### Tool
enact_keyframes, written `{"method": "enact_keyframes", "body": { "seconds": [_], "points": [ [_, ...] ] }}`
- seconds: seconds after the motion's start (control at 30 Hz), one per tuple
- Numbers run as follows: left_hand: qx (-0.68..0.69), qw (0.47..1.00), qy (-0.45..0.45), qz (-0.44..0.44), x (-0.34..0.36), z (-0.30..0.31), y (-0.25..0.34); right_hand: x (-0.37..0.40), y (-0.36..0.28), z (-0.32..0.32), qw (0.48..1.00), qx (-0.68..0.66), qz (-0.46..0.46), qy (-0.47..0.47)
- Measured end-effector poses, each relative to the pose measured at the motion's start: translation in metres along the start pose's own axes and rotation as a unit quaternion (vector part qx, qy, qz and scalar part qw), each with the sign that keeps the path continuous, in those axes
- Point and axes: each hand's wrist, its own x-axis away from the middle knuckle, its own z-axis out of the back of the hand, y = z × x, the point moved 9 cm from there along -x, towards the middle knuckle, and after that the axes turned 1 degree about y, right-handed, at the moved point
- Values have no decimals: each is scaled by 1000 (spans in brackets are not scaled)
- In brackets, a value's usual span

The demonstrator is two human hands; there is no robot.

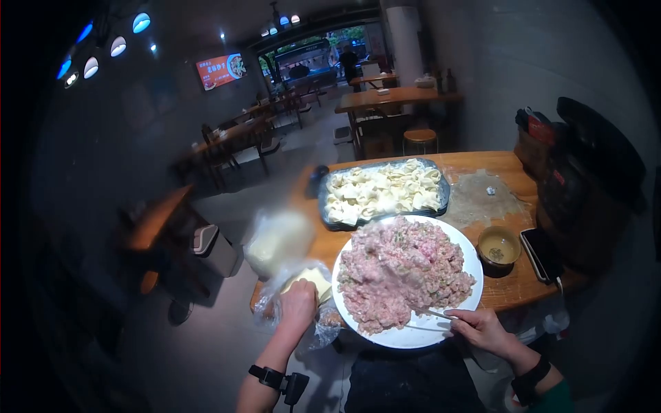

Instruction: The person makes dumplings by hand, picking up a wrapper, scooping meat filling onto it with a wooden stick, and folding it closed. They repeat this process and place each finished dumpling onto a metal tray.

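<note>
A white plate (475, 275) heaped with pink minced meat (406, 268) stands at the table's front edge. My right hand (478, 329) is closed on a thin metal utensil (435, 314) at the plate's lower right, its far end against the meat. Left of the plate, my left hand (300, 303) is closed over pale dough wrappers (313, 281) in an open plastic bag (274, 294); whether its fingers grip a wrapper is hidden. Behind the plate, a dark tray (444, 196) holds many folded dumplings (382, 189).
A bagged pale lump (279, 241) lies at the table's left. To the right are a small bowl (498, 246), a phone (541, 255), a floury patch (485, 199) and dark bags (585, 165). Other tables (392, 98), a bin (215, 251) and a standing person (349, 63) are farther off.
</note>
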Motion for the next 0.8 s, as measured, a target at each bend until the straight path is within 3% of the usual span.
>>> {"method": "enact_keyframes", "body": {
  "seconds": [0.2,0.43,0.5,0.6,0.67,0.73,0.8],
  "points": [
    [31,999,10,2,0,-2,-9,17,8,11,997,-71,-28,18],
    [48,998,-25,-14,-8,2,3,22,16,6,998,-50,-50,8],
    [14,999,-38,-13,-10,-7,2,19,8,4,1000,-14,-6,19],
    [14,988,-144,53,-13,-18,-3,19,1,1,998,-41,-44,2],
    [28,995,-91,40,-13,-18,-8,21,2,1,997,-35,-64,2],
    [34,991,-112,67,-14,-18,-15,24,9,-2,998,-40,-57,-3],
    [78,977,-131,151,-15,-14,-27,28,16,2,997,-53,-46,24]
  ]
}}
